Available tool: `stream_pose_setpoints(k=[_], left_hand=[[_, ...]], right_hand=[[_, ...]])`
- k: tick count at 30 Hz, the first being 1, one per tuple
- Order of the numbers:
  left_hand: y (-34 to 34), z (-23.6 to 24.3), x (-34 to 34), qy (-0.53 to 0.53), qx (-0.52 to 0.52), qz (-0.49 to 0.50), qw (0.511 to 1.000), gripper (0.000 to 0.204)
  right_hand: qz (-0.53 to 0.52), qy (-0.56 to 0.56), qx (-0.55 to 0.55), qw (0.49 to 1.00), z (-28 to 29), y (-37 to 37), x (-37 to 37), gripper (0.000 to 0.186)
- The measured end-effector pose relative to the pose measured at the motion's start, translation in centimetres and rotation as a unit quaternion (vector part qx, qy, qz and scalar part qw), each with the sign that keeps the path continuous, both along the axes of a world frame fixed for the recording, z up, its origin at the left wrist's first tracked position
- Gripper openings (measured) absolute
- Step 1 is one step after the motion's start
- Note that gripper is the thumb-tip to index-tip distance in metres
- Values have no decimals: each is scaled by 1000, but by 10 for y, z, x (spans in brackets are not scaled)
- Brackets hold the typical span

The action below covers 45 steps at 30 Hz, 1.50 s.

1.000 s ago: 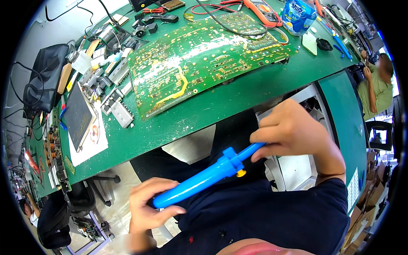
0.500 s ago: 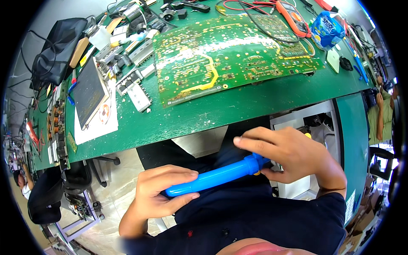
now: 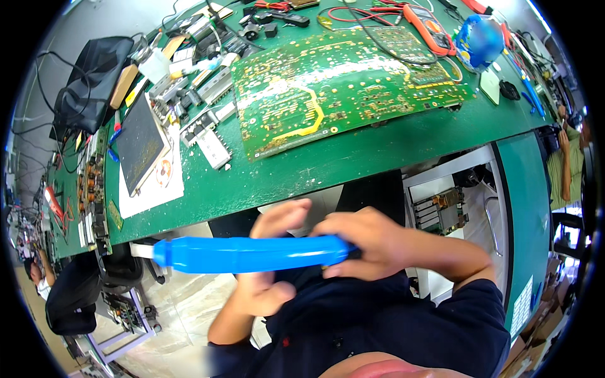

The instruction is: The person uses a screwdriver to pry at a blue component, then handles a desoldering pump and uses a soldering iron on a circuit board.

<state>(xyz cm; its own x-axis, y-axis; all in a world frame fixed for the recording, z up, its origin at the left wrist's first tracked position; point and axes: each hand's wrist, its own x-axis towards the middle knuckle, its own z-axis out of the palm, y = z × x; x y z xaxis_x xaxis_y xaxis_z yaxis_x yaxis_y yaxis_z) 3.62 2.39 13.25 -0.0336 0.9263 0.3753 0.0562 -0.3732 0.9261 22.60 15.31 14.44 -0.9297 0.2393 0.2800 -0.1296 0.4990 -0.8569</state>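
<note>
A blue desoldering pump (image 3: 252, 253) with a white nozzle is held nearly level above my lap, its nozzle pointing left. My right hand (image 3: 372, 242) is wrapped round its right end, where a dark part shows between the fingers. Behind the barrel is my left hand (image 3: 257, 291), its fingers and thumb spread apart on either side of it. The pump hides the middle of that hand, and whether the palm touches it I cannot tell. Both hands are in front of the table's near edge.
A large green circuit board (image 3: 353, 94) lies on the green table (image 3: 302, 173). Left of it are loose electronic parts (image 3: 211, 148) and a dark flat panel (image 3: 144, 148) on white paper. An orange multimeter (image 3: 430, 30) and blue bag (image 3: 479, 44) stand behind. Below right is an open drawer (image 3: 444, 211).
The pump has moved left and become more level, and its white nozzle now shows. My left hand has opened off its left end. My right hand has moved left and closed on its right end.
</note>
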Motion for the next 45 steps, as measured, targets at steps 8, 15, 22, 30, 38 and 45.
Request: stream_pose_setpoints(k=[8,15,22,30,38,45], left_hand=[[-21,-14,12,-46,-85,162,982,29],[-5,-4,29,194,-95,80,973,19],[-3,-5,27,144,-111,16,983,27],[-3,5,37,145,-101,37,984,24],[4,-11,28,135,-78,93,983,17],[-3,-20,25,151,-73,119,979,18]], right_hand=[[-177,131,137,966,0,5,-12,63],[2,217,-353,910,20,4,-18,44],[-2,255,-368,894,28,-2,-13,49],[-31,230,-255,939,49,-4,-20,46],[-59,181,-159,969,46,-15,-31,64],[1,165,-99,981,37,-14,-37,60]])
